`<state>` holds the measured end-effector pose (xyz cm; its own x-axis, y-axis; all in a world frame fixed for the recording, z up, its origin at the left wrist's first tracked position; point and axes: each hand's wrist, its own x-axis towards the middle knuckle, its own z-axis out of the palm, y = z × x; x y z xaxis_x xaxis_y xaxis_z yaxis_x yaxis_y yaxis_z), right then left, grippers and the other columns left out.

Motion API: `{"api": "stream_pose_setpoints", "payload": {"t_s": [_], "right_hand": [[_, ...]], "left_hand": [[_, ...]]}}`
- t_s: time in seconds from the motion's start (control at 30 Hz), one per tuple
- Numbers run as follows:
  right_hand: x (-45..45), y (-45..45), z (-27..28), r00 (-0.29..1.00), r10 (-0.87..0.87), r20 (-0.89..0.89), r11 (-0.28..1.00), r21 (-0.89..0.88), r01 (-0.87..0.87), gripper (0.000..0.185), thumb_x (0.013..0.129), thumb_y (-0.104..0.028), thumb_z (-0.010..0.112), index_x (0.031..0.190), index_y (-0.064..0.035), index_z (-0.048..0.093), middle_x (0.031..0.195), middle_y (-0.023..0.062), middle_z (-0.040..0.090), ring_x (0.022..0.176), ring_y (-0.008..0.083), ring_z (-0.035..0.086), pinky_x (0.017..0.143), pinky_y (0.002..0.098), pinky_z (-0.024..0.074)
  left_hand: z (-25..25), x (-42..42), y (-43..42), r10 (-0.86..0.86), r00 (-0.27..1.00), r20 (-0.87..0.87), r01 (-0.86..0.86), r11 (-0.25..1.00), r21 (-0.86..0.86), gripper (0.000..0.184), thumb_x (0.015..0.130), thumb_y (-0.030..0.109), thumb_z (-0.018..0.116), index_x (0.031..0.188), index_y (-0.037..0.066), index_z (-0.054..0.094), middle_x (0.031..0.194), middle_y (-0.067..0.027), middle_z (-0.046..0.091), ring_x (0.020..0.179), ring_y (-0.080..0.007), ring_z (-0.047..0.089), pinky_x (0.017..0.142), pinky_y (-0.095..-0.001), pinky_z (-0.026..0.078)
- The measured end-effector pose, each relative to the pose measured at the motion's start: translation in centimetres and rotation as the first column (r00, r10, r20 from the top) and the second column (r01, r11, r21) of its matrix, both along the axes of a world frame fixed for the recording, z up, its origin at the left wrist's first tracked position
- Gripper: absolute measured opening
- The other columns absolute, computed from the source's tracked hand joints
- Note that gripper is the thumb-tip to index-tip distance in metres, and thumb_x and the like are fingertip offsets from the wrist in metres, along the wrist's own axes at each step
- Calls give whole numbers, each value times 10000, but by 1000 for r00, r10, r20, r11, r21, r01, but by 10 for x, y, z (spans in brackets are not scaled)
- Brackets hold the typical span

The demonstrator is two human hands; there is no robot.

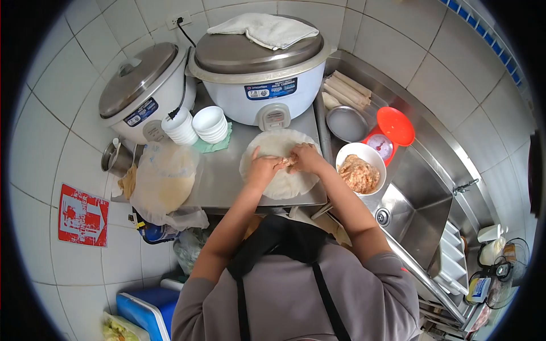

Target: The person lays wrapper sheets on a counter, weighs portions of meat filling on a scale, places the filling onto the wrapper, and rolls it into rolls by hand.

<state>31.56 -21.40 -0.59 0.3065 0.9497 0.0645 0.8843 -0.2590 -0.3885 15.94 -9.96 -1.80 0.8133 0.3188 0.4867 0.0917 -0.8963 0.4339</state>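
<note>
On the steel counter lies a round, thin white wrapper (pixel 282 184). Across its middle sits a small strip of pinkish minced filling (pixel 289 162). My left hand (pixel 264 170) presses the filling's left end, with one finger sticking up. At the right end, the fingers of my right hand (pixel 307 158) are pinched around the filling. A white bowl (pixel 380 162) to the right of my right forearm holds more of the minced filling (pixel 358 175). To the left, a stack of round wrappers (pixel 165 182) lies partly under clear plastic.
Two rice cookers (pixel 224 94) stand behind, one topped by a white cloth (pixel 264 29). Stacked white cups (pixel 210 123) are at left. Rolled wrappers (pixel 347 91), a metal bowl (pixel 347 123), a red scale (pixel 396 126) and a sink (pixel 418 196) are at right.
</note>
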Motion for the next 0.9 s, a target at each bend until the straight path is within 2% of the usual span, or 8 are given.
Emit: {"api": "stream_pose_setpoints", "payload": {"t_s": [0.07,0.13,0.27,0.37,0.57,0.67,0.83,0.9], "right_hand": [[-4,-3,7,1000,12,24,1000,18,-13,353,611,-303,759,899,-123,662,938,30,611,1012,235,519,903,432,330],[-7,-4,1,997,63,40,991,115,-68,352,614,-321,755,896,-131,664,932,23,610,998,232,521,898,425,322],[7,-1,-11,997,29,69,998,54,-33,384,595,-333,766,911,-143,661,929,16,605,971,230,525,895,417,323],[17,-6,-7,999,38,34,997,68,-41,361,607,-312,759,908,-138,661,922,23,604,960,229,530,873,395,357],[-10,-17,-3,998,52,22,998,33,-52,342,620,-272,746,914,-119,662,925,41,605,951,242,545,843,380,399],[-12,-17,-10,999,-2,43,998,58,-1,334,624,-272,747,907,-116,665,928,41,604,953,243,546,845,378,393],[-16,-30,3,990,-137,44,983,132,131,270,652,-288,729,870,-134,687,888,28,605,964,213,527,842,375,373],[-14,-36,11,993,-105,55,985,145,96,316,647,-304,733,911,-138,686,914,32,604,945,227,520,830,361,357]], "left_hand": [[-15,11,3,-41,999,20,42,999,-29,151,766,257,666,832,131,715,758,-27,667,765,-161,627,1052,-417,276],[-12,17,2,-44,995,-88,45,999,3,130,772,232,662,822,124,714,752,-31,665,784,-167,625,1037,-422,303],[-15,26,5,-64,979,-192,55,997,-53,118,766,186,666,848,111,706,778,-49,658,794,-194,615,1016,-434,338],[-13,26,-4,-68,998,-2,67,988,-137,173,753,186,678,901,98,694,821,-62,650,766,-227,601,1029,-424,325],[8,6,21,-282,913,-293,234,954,-188,300,728,225,708,986,76,668,872,-61,651,862,-237,600,1054,-429,296],[3,1,16,-207,975,-80,192,967,-166,295,720,221,714,972,75,671,894,-59,652,884,-217,604,1059,-450,283],[8,15,-15,-170,985,-12,169,984,-61,197,739,211,694,883,77,692,784,-46,655,812,-205,619,1054,-439,295],[1,24,-17,-154,988,-33,152,987,-53,178,747,210,686,867,79,696,740,-41,652,791,-203,622,1055,-431,296]]}}
